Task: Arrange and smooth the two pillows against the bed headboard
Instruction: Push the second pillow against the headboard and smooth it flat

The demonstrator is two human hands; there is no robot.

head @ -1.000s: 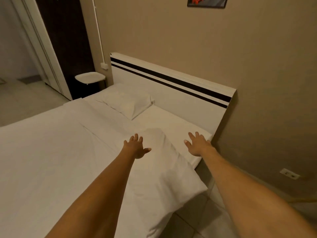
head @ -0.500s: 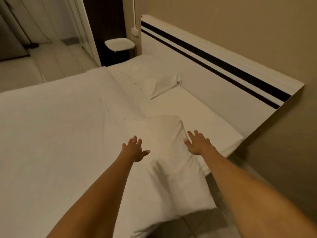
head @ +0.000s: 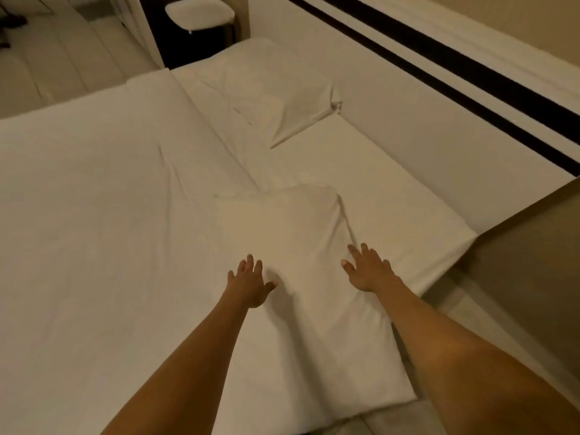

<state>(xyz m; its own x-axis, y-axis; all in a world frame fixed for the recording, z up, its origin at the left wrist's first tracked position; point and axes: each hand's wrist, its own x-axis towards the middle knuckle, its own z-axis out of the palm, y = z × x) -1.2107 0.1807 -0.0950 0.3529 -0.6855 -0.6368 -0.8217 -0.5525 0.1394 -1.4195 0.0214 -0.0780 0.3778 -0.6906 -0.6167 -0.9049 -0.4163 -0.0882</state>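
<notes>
Forearms reach out from the bottom of the frame, and we see both hands spread flat with fingers splayed, gripping nothing. Our left hand (head: 249,285) hangs at the left edge of the near pillow (head: 301,277); we cannot quite tell whether the palm touches the cloth or hovers just above its own shadow. Our right hand (head: 367,271) rests on that pillow's right side, fingertips by a crease. This pillow lies lengthwise on the bed (head: 94,230), its near end hanging over the edge, well apart from the headboard (head: 408,105). Beyond it a strip of bare sheet runs along the headboard. Farther off, the second pillow (head: 270,89) sits in the far corner, touching the headboard. Past the bed stands a small white stool (head: 201,12).
</notes>
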